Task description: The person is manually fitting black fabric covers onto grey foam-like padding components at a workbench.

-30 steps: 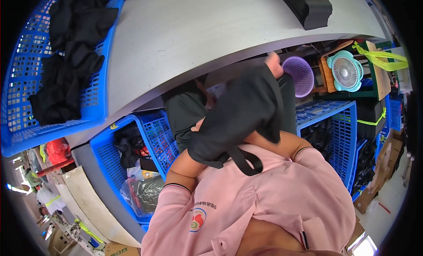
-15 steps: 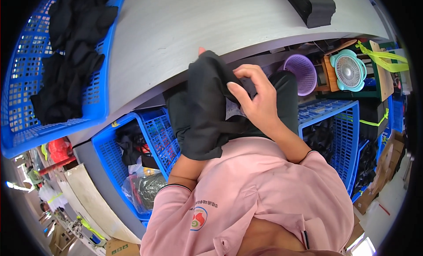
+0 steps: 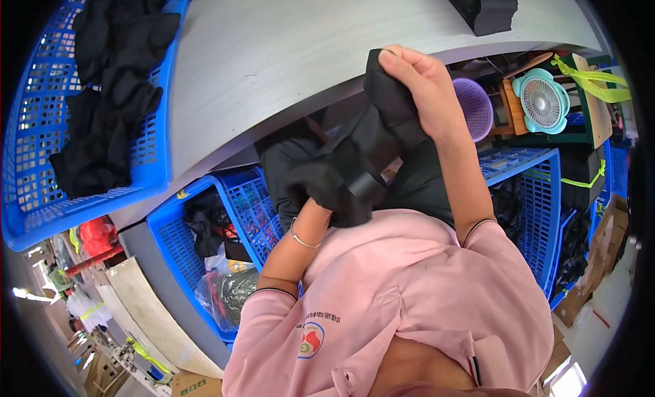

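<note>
A black tube-shaped fabric piece (image 3: 396, 100) is stretched slantwise above my lap, over dark trousers. Its far end is pinched between the thumb and fingers of my right hand (image 3: 426, 83), beside the table's front edge. My left hand (image 3: 321, 209) reaches inside the near end, so the cloth covers it from the wrist on and hides its fingers. A smooth, shinier black band (image 3: 368, 185) crosses the cloth near that hand. Close to this band a small pale patch shows through a gap; I cannot make out what it is.
A grey table (image 3: 273, 62) spans the front. On its left stands a blue basket (image 3: 160, 172) of black cloth pieces; a black stack (image 3: 495, 11) lies far right. More blue crates (image 3: 181, 260) flank my legs. A purple basket (image 3: 474, 110) and a turquoise fan (image 3: 542, 102) are at right.
The fabric piece has swung from upright to slanting right. My right hand has moved up and right and now grips its far end. My left hand has drawn back toward me inside the cloth.
</note>
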A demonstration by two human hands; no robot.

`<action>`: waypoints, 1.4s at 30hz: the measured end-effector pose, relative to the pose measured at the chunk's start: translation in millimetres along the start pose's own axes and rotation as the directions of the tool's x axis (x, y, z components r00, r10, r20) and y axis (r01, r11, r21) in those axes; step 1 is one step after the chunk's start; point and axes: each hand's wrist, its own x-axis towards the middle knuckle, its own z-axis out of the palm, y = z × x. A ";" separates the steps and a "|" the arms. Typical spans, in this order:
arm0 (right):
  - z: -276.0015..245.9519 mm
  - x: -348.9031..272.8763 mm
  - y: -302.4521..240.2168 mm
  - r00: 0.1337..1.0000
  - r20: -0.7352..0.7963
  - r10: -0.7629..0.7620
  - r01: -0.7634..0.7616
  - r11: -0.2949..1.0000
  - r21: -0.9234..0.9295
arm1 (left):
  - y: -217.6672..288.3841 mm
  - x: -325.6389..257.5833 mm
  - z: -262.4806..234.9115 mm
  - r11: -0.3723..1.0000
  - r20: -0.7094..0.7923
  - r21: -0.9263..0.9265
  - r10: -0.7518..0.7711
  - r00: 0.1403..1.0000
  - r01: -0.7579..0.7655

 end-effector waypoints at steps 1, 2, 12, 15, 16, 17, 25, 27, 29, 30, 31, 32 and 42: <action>3.9 5.9 0.5 0.997 -0.068 0.028 -0.025 0.999 0.035 | -17.9 -2.2 -15.1 0.997 0.026 -0.079 -0.023 0.999 0.025; -7.9 5.9 7.2 0.984 -0.148 -0.097 0.093 0.995 -0.029 | 21.2 29.4 65.6 0.775 0.153 0.511 0.344 0.926 -0.372; 13.1 -37.7 26.9 0.692 0.145 -0.707 0.493 0.316 -0.811 | 112.6 8.6 67.2 0.302 0.330 0.883 0.141 0.933 -0.359; 12.1 -25.7 22.8 0.644 0.248 -0.724 0.477 0.127 -0.869 | 101.6 -3.0 70.6 0.481 0.309 0.811 0.130 0.942 -0.332; 7.7 -21.9 24.2 0.645 0.340 -0.684 0.534 0.086 -0.841 | 98.3 -6.4 71.4 0.536 0.300 0.781 0.128 0.945 -0.320; 4.0 -19.2 25.6 0.638 0.430 -0.638 0.591 0.048 -0.805 | 96.3 -8.3 69.5 0.589 0.291 0.748 0.126 0.949 -0.307; -18.4 -23.7 -2.9 0.644 0.698 -0.313 0.634 0.729 -0.258 | 88.9 16.4 16.0 0.916 0.173 0.366 0.104 0.979 -0.162; -32.8 -12.2 -8.9 0.696 0.641 -0.324 0.470 0.880 -0.065 | 95.1 14.4 -2.5 0.961 0.170 0.237 0.101 0.980 -0.140; -33.9 1.5 -10.6 0.759 0.552 -0.346 0.330 0.935 0.131 | 98.9 22.5 -23.0 0.986 0.149 0.120 0.093 0.984 -0.111; -35.4 11.4 -16.9 0.752 0.541 -0.377 0.399 0.913 0.081 | 100.0 36.8 -31.1 0.993 0.140 0.062 0.090 0.986 -0.099; -38.2 23.1 -26.4 0.744 0.528 -0.409 0.465 0.885 0.029 | 102.3 34.7 -42.3 0.996 0.136 0.003 0.084 0.987 -0.085; -35.0 34.8 -39.9 0.717 0.552 -0.425 0.598 0.783 -0.173 | 105.5 39.2 -50.2 0.996 0.124 -0.051 0.081 0.989 -0.075; -39.1 93.9 -9.9 0.754 0.017 -0.656 0.436 0.481 -0.761 | 168.8 26.0 48.7 0.920 -0.294 0.332 0.310 0.904 -0.207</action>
